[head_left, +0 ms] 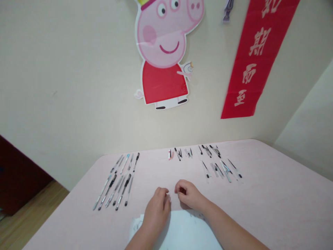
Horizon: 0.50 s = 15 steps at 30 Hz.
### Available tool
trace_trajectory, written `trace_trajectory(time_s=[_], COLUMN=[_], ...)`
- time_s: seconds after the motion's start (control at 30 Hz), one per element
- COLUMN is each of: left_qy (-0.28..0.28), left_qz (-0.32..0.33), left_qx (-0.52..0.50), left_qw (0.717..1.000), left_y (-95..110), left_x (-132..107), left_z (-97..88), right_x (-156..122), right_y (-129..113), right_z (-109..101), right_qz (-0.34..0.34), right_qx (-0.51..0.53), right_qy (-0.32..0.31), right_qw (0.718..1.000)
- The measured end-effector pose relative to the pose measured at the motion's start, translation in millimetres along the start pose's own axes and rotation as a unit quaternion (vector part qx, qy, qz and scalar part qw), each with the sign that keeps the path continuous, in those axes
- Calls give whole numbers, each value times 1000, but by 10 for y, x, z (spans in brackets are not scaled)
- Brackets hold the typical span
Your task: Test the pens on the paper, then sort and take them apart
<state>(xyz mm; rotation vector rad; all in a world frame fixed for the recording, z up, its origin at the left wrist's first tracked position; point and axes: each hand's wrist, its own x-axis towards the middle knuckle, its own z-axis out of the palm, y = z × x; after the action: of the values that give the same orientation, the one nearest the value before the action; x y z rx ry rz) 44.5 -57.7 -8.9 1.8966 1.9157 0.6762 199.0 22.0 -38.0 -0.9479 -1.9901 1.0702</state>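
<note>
My left hand rests on the pink-covered table over the upper left edge of a stack of white paper. Its fingers are curled loosely inward, and I see nothing in them. Just to its right, my right hand lies on the cloth at the paper's top edge, fingers bent round into a loose ring with nothing visible inside. A small gap separates the two hands. Faint dark writing shows at the paper's left and upper right edges.
Assembled pens lie in two rows on the left. Pen parts, with caps, refills and clear barrels, lie in small groups at the right and back. A wall with a cartoon pig cutout and a red banner stands behind the table.
</note>
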Motion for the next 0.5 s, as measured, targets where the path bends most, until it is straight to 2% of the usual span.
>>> trace_trajectory(time_s=[0.2,0.37,0.5], left_qy=[66,72,110], left_qz=[0,49,54], left_qx=[79,103,133], left_qw=[995,991,983], left_y=[-263,-332,-444], left_x=[97,108,125], left_z=[-214,-161,-135], right_x=[10,9,3], right_y=[42,20,0], right_z=[12,17,13], right_qz=[0,4,1], right_qx=[-11,-25,-31], right_qy=[5,12,9], right_qw=[1000,1000,999])
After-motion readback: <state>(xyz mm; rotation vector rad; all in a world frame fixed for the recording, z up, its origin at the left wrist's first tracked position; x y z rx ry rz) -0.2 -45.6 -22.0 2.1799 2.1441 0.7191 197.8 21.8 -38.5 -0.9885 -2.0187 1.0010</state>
